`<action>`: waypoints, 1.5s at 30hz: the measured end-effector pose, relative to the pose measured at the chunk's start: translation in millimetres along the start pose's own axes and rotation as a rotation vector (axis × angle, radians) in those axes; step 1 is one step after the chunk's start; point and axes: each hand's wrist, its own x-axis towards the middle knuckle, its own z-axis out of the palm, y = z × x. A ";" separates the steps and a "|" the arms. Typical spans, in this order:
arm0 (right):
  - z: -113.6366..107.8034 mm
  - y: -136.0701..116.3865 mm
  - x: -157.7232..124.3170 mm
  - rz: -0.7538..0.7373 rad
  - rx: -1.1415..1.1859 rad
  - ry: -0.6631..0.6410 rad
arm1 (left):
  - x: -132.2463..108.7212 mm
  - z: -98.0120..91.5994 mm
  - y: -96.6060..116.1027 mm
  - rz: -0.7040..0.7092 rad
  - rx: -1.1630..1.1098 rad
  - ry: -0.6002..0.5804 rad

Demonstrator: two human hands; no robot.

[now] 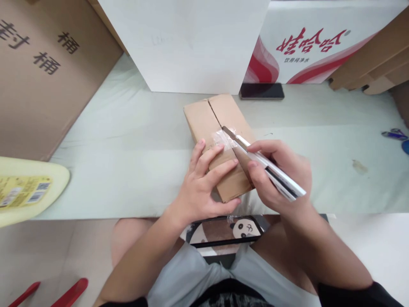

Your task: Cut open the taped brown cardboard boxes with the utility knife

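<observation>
Okay, small cardboard box [203,119] lies on the counter [128,170], at 9 o'clock from the right grip [281,170], long axis 11 to 5. Left grip [201,187] is nearer: spread wide, fingers on the box top, thumb along its 6 o'clock end. Right grip is wrapped around a white knife [260,159] pointing to 10, blade tip at the seam, by the clear tape [220,137]. Can't tell if right fingers touch the box.

Counts: two hands, one small box, one knife, one tape patch. From the box: one phone [262,91] at 1 o'clock; one printed white carton [297,70] beyond it; one plain white panel [194,47] at 12; one big brown carton [70,85] at 10; one yellow bottle [57,181] at 9.
</observation>
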 end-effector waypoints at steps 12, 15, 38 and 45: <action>-2.6 1.7 1.2 0.064 0.032 -0.076 | 3.5 1.3 0.8 0.038 0.015 0.013; -4.8 3.0 3.7 0.072 0.027 -0.128 | 5.0 0.3 1.0 0.043 0.034 0.000; -1.3 6.1 2.1 0.154 0.181 0.041 | 6.4 -0.6 -3.0 0.091 0.036 0.013; -1.5 5.6 -0.9 0.128 0.179 0.066 | 5.4 -2.5 -2.0 0.088 0.045 0.002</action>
